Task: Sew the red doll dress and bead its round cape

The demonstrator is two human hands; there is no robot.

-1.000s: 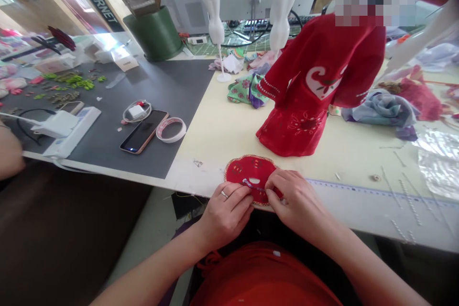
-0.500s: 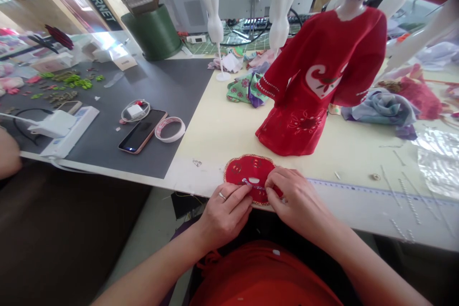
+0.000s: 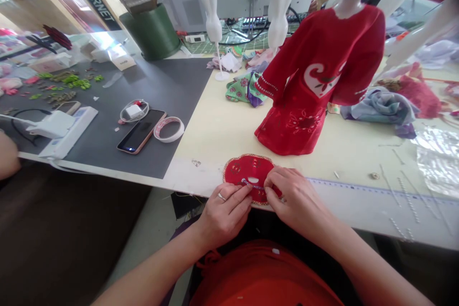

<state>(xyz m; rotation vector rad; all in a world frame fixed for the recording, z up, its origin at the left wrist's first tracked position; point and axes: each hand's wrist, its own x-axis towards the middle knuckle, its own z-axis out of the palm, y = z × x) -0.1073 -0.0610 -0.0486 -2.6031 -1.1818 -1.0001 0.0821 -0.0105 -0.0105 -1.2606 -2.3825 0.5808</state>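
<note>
A red embroidered cloth piece [image 3: 243, 172] with a scalloped, gold-edged rim and a pale slot in its middle lies flat at the table's front edge. Across it, just below the slot, runs a thin, shiny, bead-like trim [image 3: 256, 186]. My left hand [image 3: 227, 208], a ring on one finger, has its fingers closed together and presses the trim against the cloth. To the right, my right hand [image 3: 292, 196] pinches the trim's other end between thumb and forefinger. The hands cover the cloth's lower left and right parts.
A small mannequin in a red dress [image 3: 315, 86] stands just behind the cloth. A ruler [image 3: 344, 186] and several bead strands [image 3: 409, 201] lie to the right. At left are a phone [image 3: 141, 131], a tape roll [image 3: 169, 130] and a power strip [image 3: 70, 131].
The view has shifted very slightly. Both hands keep their places on the cloth and trim, with no clear movement.
</note>
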